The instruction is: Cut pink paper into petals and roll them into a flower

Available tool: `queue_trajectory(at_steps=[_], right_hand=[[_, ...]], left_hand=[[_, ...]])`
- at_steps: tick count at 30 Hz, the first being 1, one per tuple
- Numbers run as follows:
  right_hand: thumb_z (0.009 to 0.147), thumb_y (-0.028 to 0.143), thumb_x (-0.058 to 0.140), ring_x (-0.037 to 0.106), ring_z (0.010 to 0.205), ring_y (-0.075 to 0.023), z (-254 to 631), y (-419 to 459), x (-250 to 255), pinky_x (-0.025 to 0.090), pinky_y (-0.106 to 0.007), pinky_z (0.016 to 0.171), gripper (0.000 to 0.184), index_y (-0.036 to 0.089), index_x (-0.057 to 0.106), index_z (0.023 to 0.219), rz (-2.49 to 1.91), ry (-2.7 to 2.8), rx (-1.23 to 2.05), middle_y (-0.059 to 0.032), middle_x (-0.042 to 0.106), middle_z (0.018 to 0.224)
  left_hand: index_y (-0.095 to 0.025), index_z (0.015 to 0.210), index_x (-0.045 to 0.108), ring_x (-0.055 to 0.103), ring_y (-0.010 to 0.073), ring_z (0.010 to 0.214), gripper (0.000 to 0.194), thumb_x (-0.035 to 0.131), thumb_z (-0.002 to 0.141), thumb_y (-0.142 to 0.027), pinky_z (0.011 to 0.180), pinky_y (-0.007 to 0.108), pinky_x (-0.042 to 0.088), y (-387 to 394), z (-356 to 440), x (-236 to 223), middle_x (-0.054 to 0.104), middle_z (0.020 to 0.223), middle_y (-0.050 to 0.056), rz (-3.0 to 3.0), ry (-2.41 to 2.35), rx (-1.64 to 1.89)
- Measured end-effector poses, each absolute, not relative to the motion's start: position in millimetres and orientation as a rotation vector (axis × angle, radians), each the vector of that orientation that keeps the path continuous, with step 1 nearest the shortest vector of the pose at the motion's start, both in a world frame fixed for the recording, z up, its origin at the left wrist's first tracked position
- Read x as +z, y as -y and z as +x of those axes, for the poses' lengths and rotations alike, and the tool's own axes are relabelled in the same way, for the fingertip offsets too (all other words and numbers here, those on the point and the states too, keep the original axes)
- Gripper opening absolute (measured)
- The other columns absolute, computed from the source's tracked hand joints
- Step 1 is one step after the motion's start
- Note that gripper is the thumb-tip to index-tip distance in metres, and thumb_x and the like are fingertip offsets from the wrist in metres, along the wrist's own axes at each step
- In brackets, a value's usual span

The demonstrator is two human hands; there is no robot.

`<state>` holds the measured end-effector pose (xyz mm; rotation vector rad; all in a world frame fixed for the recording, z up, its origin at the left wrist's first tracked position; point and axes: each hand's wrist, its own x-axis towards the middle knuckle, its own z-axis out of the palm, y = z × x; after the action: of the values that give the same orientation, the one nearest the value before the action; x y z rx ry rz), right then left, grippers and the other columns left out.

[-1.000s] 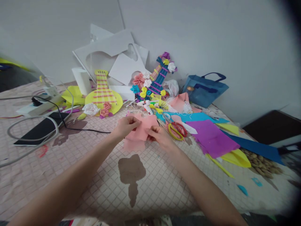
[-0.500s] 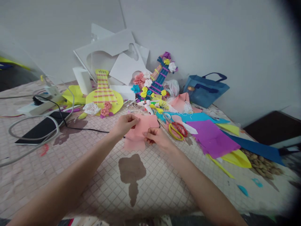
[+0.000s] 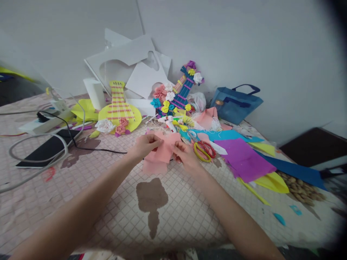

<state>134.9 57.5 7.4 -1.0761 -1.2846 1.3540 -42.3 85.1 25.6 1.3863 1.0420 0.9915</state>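
Between my hands a piece of pink crepe paper is held just above the table. My left hand pinches its left side between thumb and fingers. At its right edge my right hand has thumb and fingers closed on the same paper. Another pink sheet shows underneath, nearer to me. Just beyond the paper lies a white glue gun. Scissors with red and yellow handles rest to the right of my right hand.
A yellow paper guitar and a blue flower-covered guitar stand at the back. Purple paper lies right, near a pile of peanuts. Cables cross the left side by a black tablet-like slab. A blue bag stands back right.
My right hand has moved slightly right and up, from the paper's lower front to its right edge. The held paper has changed shape, while my left hand has kept its pinch.
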Motion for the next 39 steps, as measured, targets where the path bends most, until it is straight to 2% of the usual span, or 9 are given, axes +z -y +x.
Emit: queue_trajectory(at_steps=[8, 16, 22, 24, 27, 30, 32, 35, 39], right_hand=[[0.065, 0.045, 0.071, 0.039, 0.044, -0.0064, 138.2, -62.0, 7.1, 0.022, -0.019, 0.035, 0.030, 0.020, 0.055, 0.067, -1.022, 1.097, 1.314, 0.0048, 0.047, 0.055], [0.068, 0.063, 0.062, 0.043, 0.042, -0.0047, 139.4, -63.3, 6.2, 0.026, -0.017, 0.033, 0.045, 0.018, 0.060, 0.075, -1.083, 0.993, 1.337, 0.0019, 0.057, 0.066], [0.071, 0.081, 0.031, 0.037, 0.034, -0.0072, 147.0, -65.1, 13.6, 0.018, -0.019, 0.031, 0.073, 0.014, 0.058, 0.061, -1.020, 0.959, 1.994, -0.0003, 0.049, 0.047], [0.073, 0.073, 0.043, 0.041, 0.038, -0.0081, 147.3, -64.1, 17.0, 0.021, -0.019, 0.032, 0.061, 0.015, 0.059, 0.066, -0.949, 0.910, 2.056, -0.0010, 0.053, 0.052], [0.068, 0.042, 0.070, 0.045, 0.045, -0.0074, 146.1, -63.0, 18.9, 0.028, -0.018, 0.036, 0.026, 0.018, 0.058, 0.072, -0.937, 0.846, 1.837, 0.0030, 0.056, 0.058], [0.063, 0.032, 0.074, 0.044, 0.047, -0.0071, 144.5, -62.6, 16.8, 0.033, -0.018, 0.039, 0.023, 0.020, 0.056, 0.070, -0.973, 0.919, 1.555, 0.0059, 0.052, 0.058], [0.065, 0.037, 0.072, 0.042, 0.048, -0.0074, 143.2, -62.2, 14.4, 0.035, -0.019, 0.041, 0.024, 0.020, 0.054, 0.067, -0.991, 1.041, 1.408, 0.0061, 0.048, 0.056], [0.069, 0.040, 0.067, 0.040, 0.049, -0.0081, 140.3, -61.2, 10.9, 0.035, -0.020, 0.042, 0.027, 0.020, 0.052, 0.063, -0.994, 1.206, 1.260, 0.0054, 0.044, 0.056], [0.072, 0.041, 0.065, 0.038, 0.048, -0.0080, 137.7, -60.7, 6.4, 0.033, -0.021, 0.042, 0.031, 0.019, 0.047, 0.059, -1.027, 1.264, 1.217, 0.0053, 0.041, 0.056]], left_hand=[[-0.013, 0.066, 0.058, 0.049, 0.0085, 0.055, 0.024, 0.066, 0.069, -0.035, 0.056, 0.024, 0.042, -81.7, -39.9, 25.8, 0.052, 0.059, -0.001, 1.435, -1.037, 0.933], [-0.015, 0.069, 0.056, 0.050, 0.0103, 0.057, 0.021, 0.061, 0.076, -0.034, 0.055, 0.023, 0.042, -85.5, -39.8, 22.6, 0.054, 0.062, -0.001, 1.665, -1.023, 1.211], [-0.019, 0.080, 0.061, 0.057, 0.0175, 0.094, 0.004, 0.058, 0.083, -0.020, 0.082, 0.034, 0.046, -74.0, -39.1, 35.0, 0.063, 0.097, 0.006, 2.456, -0.790, 1.637], [-0.021, 0.082, 0.062, 0.055, 0.0198, 0.103, 0.004, 0.059, 0.082, -0.018, 0.088, 0.038, 0.043, -71.1, -39.1, 35.6, 0.062, 0.108, 0.007, 2.674, -0.659, 1.611], [-0.022, 0.091, 0.062, 0.050, 0.0230, 0.115, 0.009, 0.060, 0.082, -0.022, 0.094, 0.042, 0.040, -70.2, -37.8, 32.8, 0.058, 0.121, 0.008, 2.756, -0.617, 1.538], [-0.022, 0.112, 0.056, 0.046, 0.0250, 0.120, 0.034, 0.061, 0.081, -0.035, 0.096, 0.043, 0.038, -73.9, -36.0, 28.4, 0.052, 0.129, 0.012, 2.456, -0.794, 1.486], [-0.020, 0.118, 0.051, 0.052, 0.0246, 0.113, 0.043, 0.055, 0.083, -0.044, 0.091, 0.042, 0.042, -78.7, -35.3, 24.6, 0.056, 0.122, 0.013, 2.035, -0.938, 1.396], [-0.014, 0.101, 0.058, 0.063, 0.0215, 0.086, 0.050, 0.041, 0.085, -0.058, 0.074, 0.035, 0.048, -86.0, -34.7, 19.0, 0.065, 0.093, 0.012, 1.372, -0.983, 1.121], [-0.013, 0.079, 0.061, 0.060, 0.0150, 0.069, 0.044, 0.054, 0.077, -0.057, 0.065, 0.027, 0.046, -86.8, -34.2, 18.3, 0.063, 0.075, 0.006, 1.108, -0.888, 1.009]])
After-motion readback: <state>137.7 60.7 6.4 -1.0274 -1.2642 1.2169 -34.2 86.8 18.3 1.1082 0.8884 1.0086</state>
